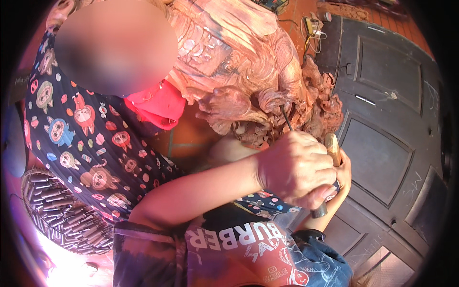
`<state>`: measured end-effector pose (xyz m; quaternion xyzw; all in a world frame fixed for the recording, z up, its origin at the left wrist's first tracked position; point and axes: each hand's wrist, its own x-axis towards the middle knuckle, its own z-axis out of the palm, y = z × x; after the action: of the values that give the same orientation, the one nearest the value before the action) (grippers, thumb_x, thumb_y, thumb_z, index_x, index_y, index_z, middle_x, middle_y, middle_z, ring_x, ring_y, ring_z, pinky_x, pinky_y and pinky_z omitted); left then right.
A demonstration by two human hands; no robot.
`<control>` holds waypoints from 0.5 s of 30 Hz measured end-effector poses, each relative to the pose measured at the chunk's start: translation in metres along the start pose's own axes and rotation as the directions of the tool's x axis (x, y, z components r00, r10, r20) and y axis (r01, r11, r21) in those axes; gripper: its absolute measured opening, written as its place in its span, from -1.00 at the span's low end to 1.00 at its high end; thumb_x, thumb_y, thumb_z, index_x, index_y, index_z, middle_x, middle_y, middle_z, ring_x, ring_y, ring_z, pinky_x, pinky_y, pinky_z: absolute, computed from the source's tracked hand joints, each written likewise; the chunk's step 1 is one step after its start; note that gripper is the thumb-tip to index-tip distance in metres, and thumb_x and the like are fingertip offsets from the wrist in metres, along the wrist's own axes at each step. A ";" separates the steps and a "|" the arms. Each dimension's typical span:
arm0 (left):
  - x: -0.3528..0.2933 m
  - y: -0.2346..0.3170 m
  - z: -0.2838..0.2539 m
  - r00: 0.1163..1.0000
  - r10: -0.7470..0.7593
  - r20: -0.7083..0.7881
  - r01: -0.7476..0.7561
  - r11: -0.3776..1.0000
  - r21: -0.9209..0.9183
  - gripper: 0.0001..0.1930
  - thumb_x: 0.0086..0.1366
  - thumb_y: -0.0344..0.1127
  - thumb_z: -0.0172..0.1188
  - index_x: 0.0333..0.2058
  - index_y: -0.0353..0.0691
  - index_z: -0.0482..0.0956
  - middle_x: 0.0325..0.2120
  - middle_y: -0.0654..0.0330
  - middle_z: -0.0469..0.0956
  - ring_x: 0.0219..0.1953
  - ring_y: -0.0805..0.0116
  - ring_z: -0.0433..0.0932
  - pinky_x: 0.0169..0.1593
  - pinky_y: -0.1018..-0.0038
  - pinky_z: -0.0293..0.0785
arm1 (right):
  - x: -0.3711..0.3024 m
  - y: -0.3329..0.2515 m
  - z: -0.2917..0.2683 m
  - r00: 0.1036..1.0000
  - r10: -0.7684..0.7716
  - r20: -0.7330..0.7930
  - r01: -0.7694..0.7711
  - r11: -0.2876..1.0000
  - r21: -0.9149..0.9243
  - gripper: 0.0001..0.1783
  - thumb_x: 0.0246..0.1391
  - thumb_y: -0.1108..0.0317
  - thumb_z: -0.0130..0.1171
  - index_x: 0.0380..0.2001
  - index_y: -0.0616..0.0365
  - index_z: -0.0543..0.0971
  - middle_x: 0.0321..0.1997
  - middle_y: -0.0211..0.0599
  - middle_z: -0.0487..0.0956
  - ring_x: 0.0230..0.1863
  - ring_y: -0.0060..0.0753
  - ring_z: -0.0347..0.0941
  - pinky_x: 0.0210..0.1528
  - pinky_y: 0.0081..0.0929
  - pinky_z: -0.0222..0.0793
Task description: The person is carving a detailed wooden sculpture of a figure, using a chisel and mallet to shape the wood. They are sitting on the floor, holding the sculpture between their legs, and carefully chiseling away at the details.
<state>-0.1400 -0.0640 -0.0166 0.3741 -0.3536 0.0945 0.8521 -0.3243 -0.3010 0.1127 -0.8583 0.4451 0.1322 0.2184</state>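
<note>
My left hand point(301, 167) is closed in a fist around the handle of a carving chisel point(286, 118). The thin dark blade slants up and its tip meets the carved reddish wood sculpture point(272, 67), among deep curling folds. The dark butt of the handle sticks out below my fist. Just behind it, my right hand point(344, 172) is wrapped around a tool with a rounded, pale wooden end point(332, 147). My left hand hides the rest of that tool, so its kind does not show.
Another person in dark cartoon-print clothing point(86, 129) is close on the left, with a red cloth point(160, 105) beside the sculpture. A round basket point(28, 191) at lower left holds many chisels. Dark panelled doors point(382, 129) fill the right. A power strip point(309, 31) with cables lies at the top.
</note>
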 end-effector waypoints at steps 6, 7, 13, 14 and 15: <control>0.006 0.001 0.011 0.988 -0.009 -0.156 0.016 0.999 0.044 -0.86 -0.04 -0.26 0.12 -0.67 -0.09 0.38 -0.70 0.32 0.26 -0.65 0.35 0.36 -0.58 0.43 0.25 | -0.006 -0.009 0.007 0.989 -0.126 -0.080 0.129 0.991 0.033 -0.55 -0.33 0.53 0.47 -0.27 0.27 0.52 -0.37 -0.42 0.58 -0.30 -0.62 0.39 -0.18 -0.54 0.36; 0.007 0.003 0.012 0.991 -0.028 -0.134 0.041 0.995 0.091 -0.86 -0.05 -0.26 0.12 -0.67 -0.09 0.37 -0.70 0.32 0.26 -0.66 0.35 0.36 -0.58 0.44 0.25 | -0.011 -0.016 0.015 0.984 -0.113 -0.136 0.127 0.987 0.100 -0.55 -0.32 0.52 0.47 -0.26 0.27 0.53 -0.36 -0.43 0.58 -0.30 -0.62 0.39 -0.18 -0.54 0.36; 0.011 0.016 0.007 0.999 -0.018 -0.048 0.018 1.000 -0.009 -0.82 -0.01 -0.24 0.15 -0.64 -0.12 0.37 -0.69 0.28 0.29 -0.66 0.32 0.36 -0.60 0.40 0.26 | -0.060 -0.132 0.077 0.899 -0.039 -0.435 0.150 0.963 0.223 -0.52 -0.32 0.49 0.48 -0.24 0.26 0.53 -0.35 -0.45 0.57 -0.30 -0.62 0.38 -0.20 -0.54 0.35; 0.011 0.016 0.007 0.999 -0.018 -0.046 0.016 0.999 -0.029 -0.82 -0.01 -0.23 0.15 -0.64 -0.13 0.38 -0.69 0.27 0.30 -0.66 0.31 0.37 -0.60 0.39 0.27 | -0.056 -0.116 0.067 0.927 -0.039 -0.372 0.117 0.975 0.189 -0.52 -0.32 0.49 0.49 -0.24 0.25 0.53 -0.35 -0.45 0.57 -0.30 -0.62 0.38 -0.20 -0.54 0.35; 0.010 0.015 0.004 0.999 -0.016 -0.047 0.015 1.000 -0.022 -0.82 0.00 -0.22 0.14 -0.64 -0.13 0.38 -0.68 0.27 0.31 -0.66 0.30 0.37 -0.59 0.38 0.27 | -0.041 -0.091 0.053 0.964 -0.053 -0.259 0.090 0.987 0.131 -0.52 -0.32 0.49 0.49 -0.24 0.25 0.53 -0.35 -0.46 0.57 -0.30 -0.61 0.37 -0.20 -0.54 0.35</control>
<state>-0.1414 -0.0572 0.0005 0.3655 -0.3316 0.0926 0.8648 -0.2750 -0.1996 0.1073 -0.8660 0.4464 -0.0189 0.2246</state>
